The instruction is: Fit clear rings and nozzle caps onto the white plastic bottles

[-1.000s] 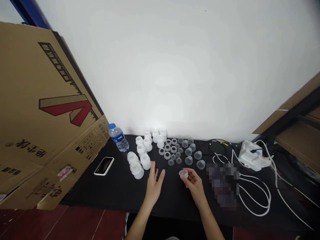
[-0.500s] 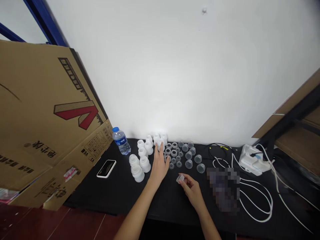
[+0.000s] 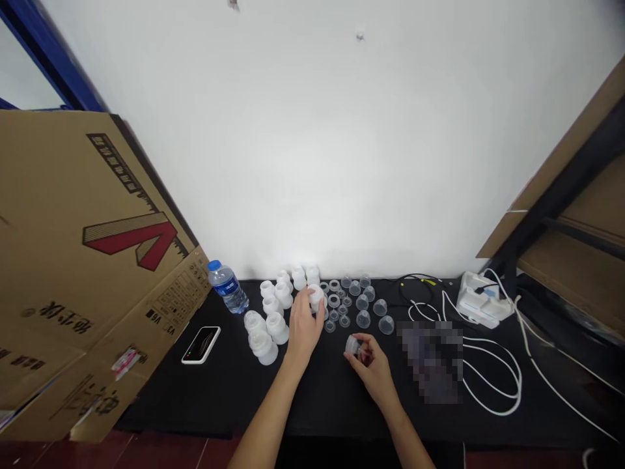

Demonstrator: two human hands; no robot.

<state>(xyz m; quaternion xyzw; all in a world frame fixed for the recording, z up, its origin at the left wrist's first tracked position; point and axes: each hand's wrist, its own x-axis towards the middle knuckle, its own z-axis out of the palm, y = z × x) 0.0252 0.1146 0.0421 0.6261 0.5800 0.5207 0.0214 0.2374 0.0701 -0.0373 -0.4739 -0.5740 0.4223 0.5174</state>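
The left hand (image 3: 305, 327) is curled narrowly around a white, frosted plastic flanged piece (image 3: 316, 297), its fingers wrapped over the top, at the front of a cluster of matching white plastic pieces (image 3: 277, 301) standing upright or stacked in pairs. The right hand (image 3: 371, 368) is also narrowed, pinching a small transparent plastic cup (image 3: 353, 346) between thumb and fingers, above the black tabletop (image 3: 312, 407) and apart from the other hand.

Beyond the hands, transparent plastic cups (image 3: 362, 318) and transparent plastic rings (image 3: 334, 301) sit in a loose group just right of the held white piece, partly screened from view by the left hand. A blue-capped plastic water bottle (image 3: 226, 287) lies tilted at the far left of the white pieces, and a black smartphone with a white edge (image 3: 201, 344) lies nearer the table's front. A large brown cardboard sheet with a red mark (image 3: 92, 273) leans in from the left, overlapping the table's corner. To the right, a pixelated blurred patch (image 3: 430, 361) hides whatever lies there, beside looped white cables (image 3: 491, 384) and a white plastic device (image 3: 481, 301) against the white wall (image 3: 312, 143).
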